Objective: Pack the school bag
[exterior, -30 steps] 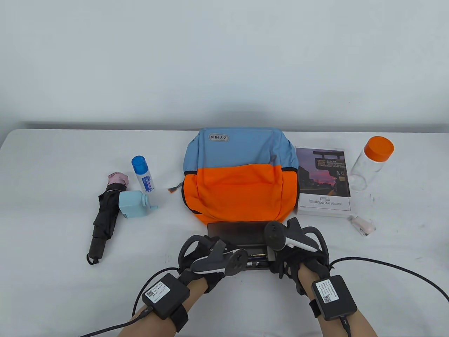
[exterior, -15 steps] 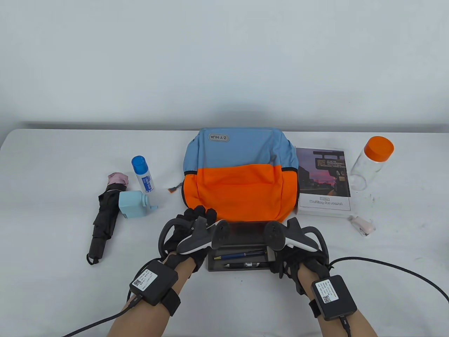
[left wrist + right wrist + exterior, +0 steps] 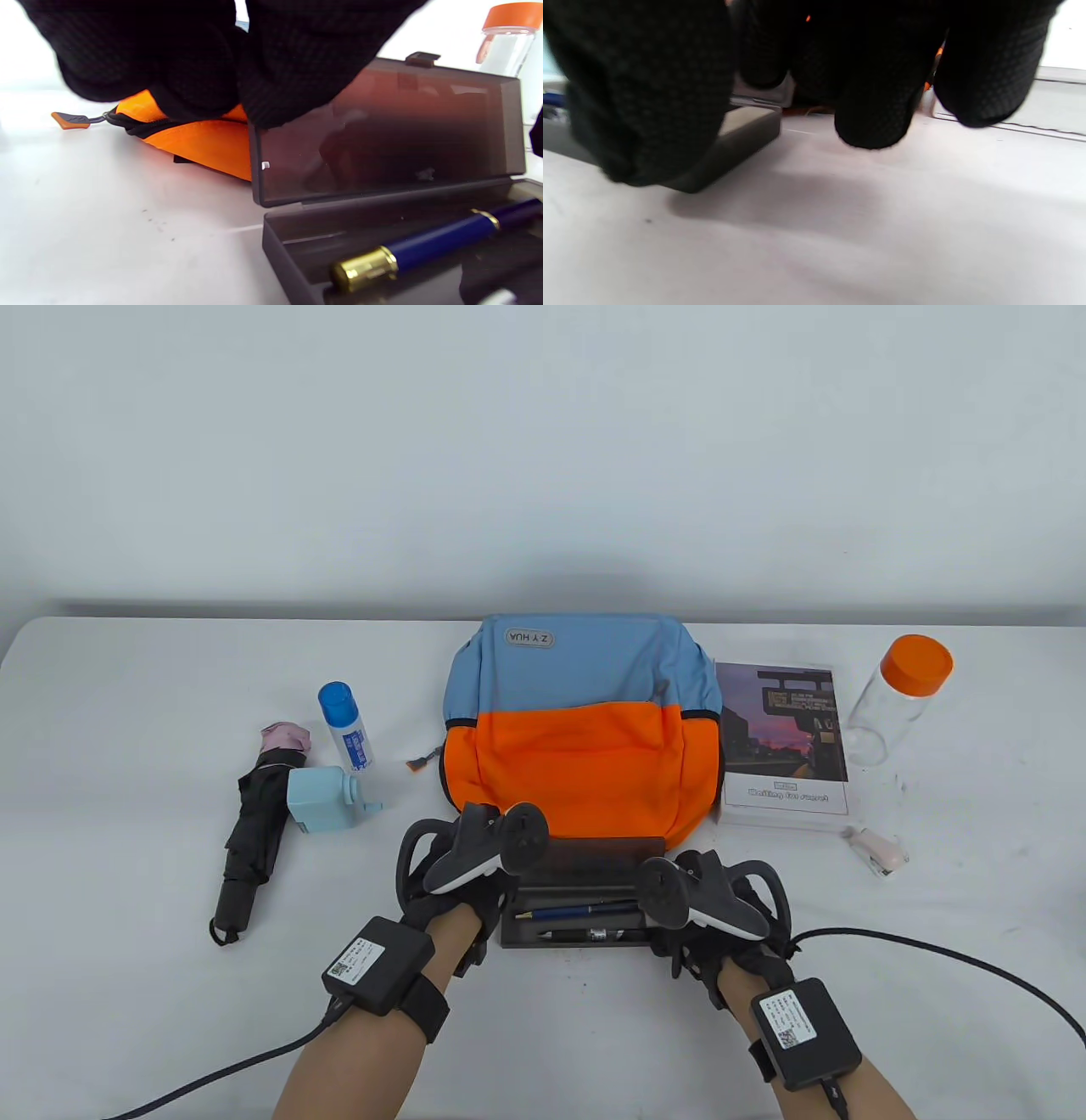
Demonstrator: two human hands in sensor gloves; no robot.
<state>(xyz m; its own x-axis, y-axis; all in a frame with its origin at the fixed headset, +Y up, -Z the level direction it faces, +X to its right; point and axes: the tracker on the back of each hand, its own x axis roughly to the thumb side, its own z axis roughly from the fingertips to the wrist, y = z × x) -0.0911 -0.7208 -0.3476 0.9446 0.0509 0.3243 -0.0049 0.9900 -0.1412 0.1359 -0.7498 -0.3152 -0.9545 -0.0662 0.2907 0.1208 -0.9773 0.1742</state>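
Backpack (image 3: 581,729), orange below and blue above, lies flat at the middle of the table (image 3: 127,848), and just in front of it I see the dark pencil case (image 3: 577,929) with its lid (image 3: 382,131) standing open, tilted back toward the bag. Two pens lie inside the tray: a blue pen (image 3: 577,911) with a gold band toward the back, a black pen (image 3: 585,935) in front of it.

My left hand (image 3: 458,865) is at the left end of the case; in the left wrist view its fingers (image 3: 297,63) touch the top left corner of the lid, though I cannot tell how firmly they grip it. My right hand (image 3: 713,908) is at the right end of the case, with the fingers (image 3: 874,106) curled down beside the tray's corner; whether they actually hold it I cannot tell.

Left of the bag lie a folded black umbrella (image 3: 250,831), a pale blue pencil sharpener (image 3: 327,800) against it, and a blue-capped glue stick (image 3: 345,727). Right of the bag is a book (image 3: 785,746), beyond it a clear jar (image 3: 899,695) with an orange lid, and near the book's front corner a small pink stapler (image 3: 878,851).
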